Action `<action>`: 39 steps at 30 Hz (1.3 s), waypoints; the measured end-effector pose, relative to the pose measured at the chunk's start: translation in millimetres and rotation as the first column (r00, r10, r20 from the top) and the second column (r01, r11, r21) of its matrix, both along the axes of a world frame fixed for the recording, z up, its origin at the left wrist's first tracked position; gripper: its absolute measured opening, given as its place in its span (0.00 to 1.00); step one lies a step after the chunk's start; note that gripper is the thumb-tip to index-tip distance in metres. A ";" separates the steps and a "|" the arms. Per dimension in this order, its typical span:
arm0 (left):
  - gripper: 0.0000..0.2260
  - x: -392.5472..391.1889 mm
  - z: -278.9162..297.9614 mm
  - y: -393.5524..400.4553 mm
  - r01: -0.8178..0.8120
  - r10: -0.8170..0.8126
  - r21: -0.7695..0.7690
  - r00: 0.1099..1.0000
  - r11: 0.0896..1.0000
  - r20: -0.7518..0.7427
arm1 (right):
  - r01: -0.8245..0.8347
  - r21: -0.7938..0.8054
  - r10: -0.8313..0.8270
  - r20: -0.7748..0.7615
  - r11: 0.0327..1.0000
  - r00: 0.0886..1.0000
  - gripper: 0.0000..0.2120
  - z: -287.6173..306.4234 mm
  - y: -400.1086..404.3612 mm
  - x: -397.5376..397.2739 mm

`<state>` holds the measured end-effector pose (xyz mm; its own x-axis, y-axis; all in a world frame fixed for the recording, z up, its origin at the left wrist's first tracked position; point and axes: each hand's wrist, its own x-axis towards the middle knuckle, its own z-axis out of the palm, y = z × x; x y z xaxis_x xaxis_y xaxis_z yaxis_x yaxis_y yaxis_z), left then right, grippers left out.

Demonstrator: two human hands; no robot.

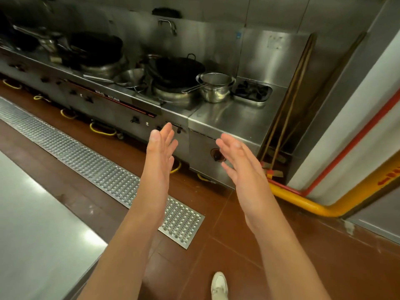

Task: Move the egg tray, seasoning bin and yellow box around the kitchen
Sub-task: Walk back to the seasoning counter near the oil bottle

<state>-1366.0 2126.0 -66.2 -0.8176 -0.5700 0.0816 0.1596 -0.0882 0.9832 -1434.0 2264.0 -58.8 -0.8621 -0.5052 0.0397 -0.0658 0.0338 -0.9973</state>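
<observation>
head view: left hand (pixel 161 144) and right hand (pixel 234 156) spread, fingers (pixel 167 129) holding nothing; better locate egg tray first, none visible.

Long stainless steel cooking range (pixel 227 118) is running along the steel-clad back wall (pixel 216 24), with reddish-brown floor tiles (pixel 281 245) and a perforated metal drain grate (pixel 104 169) stretching out below it. A yellow pipe (pixel 313 204) is hugging the white wall (pixel 346 126) on the right, and light is glaring off a steel worktop (pixel 32 224) at the left.
</observation>
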 end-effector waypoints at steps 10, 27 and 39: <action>0.31 -118.6 18.0 -76.2 -0.214 0.215 -0.010 0.976 0.977 0.023 | -0.231 -0.026 0.231 0.029 0.973 0.972 0.24 3.6 -105.4 -138.6; 0.31 -98.2 -19.7 -331.6 -0.607 0.606 0.011 0.794 0.795 0.042 | -0.637 0.009 0.636 0.029 0.771 0.771 0.31 -10.1 -406.6 -159.2; 0.23 -96.3 -13.8 -475.5 -0.813 0.813 0.045 0.581 0.580 0.018 | -0.791 -0.023 0.792 0.030 0.611 0.610 0.25 -20.9 -595.2 -174.1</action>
<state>-1462.2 1650.6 -80.0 -0.0096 -0.9991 0.0406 0.1904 0.0380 0.9810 -1608.2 1668.8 -79.8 -0.1276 -0.9915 0.0253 -0.0298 -0.0216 -0.9993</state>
